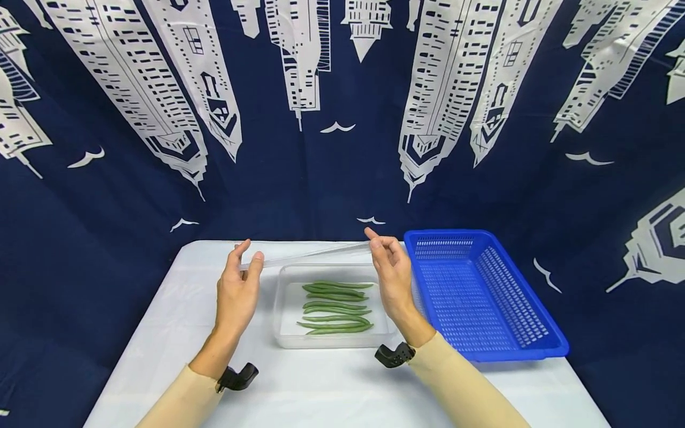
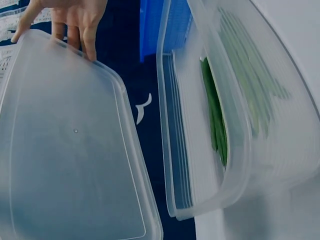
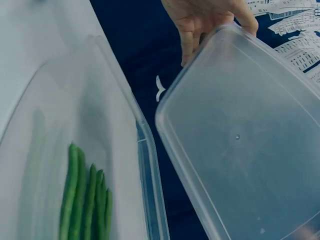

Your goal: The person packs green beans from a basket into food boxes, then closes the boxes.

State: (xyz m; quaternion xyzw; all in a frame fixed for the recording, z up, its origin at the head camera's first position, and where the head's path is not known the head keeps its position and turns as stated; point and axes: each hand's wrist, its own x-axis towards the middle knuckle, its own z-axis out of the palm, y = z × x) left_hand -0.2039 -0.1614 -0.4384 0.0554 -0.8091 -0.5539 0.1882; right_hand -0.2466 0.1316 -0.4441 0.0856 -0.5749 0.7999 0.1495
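Between both hands a translucent plastic lid (image 1: 316, 254) is held up above the far side of a clear plastic container (image 1: 342, 341). My left hand (image 1: 238, 297) grips its left end, and my right hand (image 1: 393, 276) grips the right end, which sits higher. Seen from the left wrist, the lid (image 2: 70, 145) is a broad frosted sheet apart from the container's rim. Several green beans (image 1: 334, 308) lie side by side on the container's floor. The right wrist view shows the beans (image 3: 85, 200) through the open top, beside the raised lid (image 3: 240, 125).
A blue plastic basket (image 1: 546, 318) with perforated walls stands right of the container, close to my right forearm. Both sit on a white table (image 1: 176, 309). Behind the table hangs a dark blue cloth (image 1: 310, 178) printed with white buildings and birds.
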